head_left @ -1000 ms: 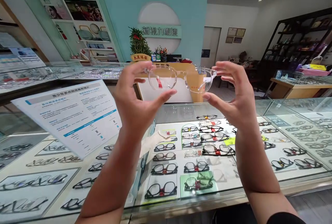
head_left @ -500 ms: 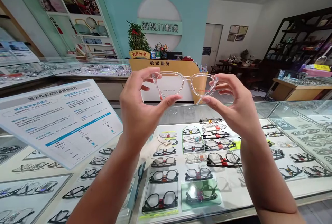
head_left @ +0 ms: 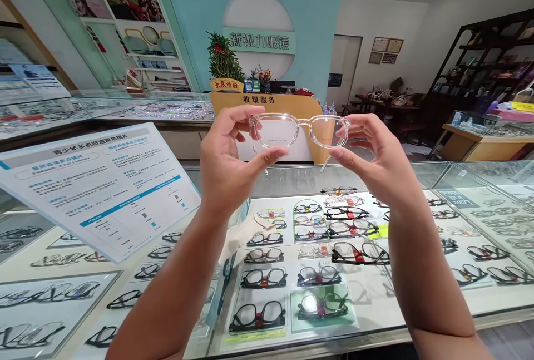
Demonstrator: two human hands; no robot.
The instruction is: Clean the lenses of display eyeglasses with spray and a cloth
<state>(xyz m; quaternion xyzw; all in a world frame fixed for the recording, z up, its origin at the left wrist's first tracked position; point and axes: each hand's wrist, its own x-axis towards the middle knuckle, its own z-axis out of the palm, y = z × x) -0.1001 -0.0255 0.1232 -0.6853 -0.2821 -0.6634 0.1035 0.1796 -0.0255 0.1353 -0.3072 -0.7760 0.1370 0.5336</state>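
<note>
I hold a pair of clear-framed glasses [head_left: 298, 129] up in front of me, over a glass display counter [head_left: 292, 179]. My left hand [head_left: 227, 162] pinches the left lens rim between thumb and fingers. At the other end, my right hand [head_left: 377, 159] grips the right rim and hinge in the same way. The frame faces away from me, level, with its arms pointing back towards me. A small white cloth [head_left: 246, 232] lies on the counter below my left wrist.
Under the glass lie several rows of black-framed glasses [head_left: 317, 248]. A tilted printed info sign [head_left: 100, 187] stands at the left. Beyond are a yellow cashier desk [head_left: 275, 107] with a potted plant [head_left: 223, 68], more glass cases at both sides and dark shelving [head_left: 484, 65] at the right.
The clear glasses and both hands have shifted slightly lower and to the right, and the frame now sits more level. The grip of both hands is unchanged.
</note>
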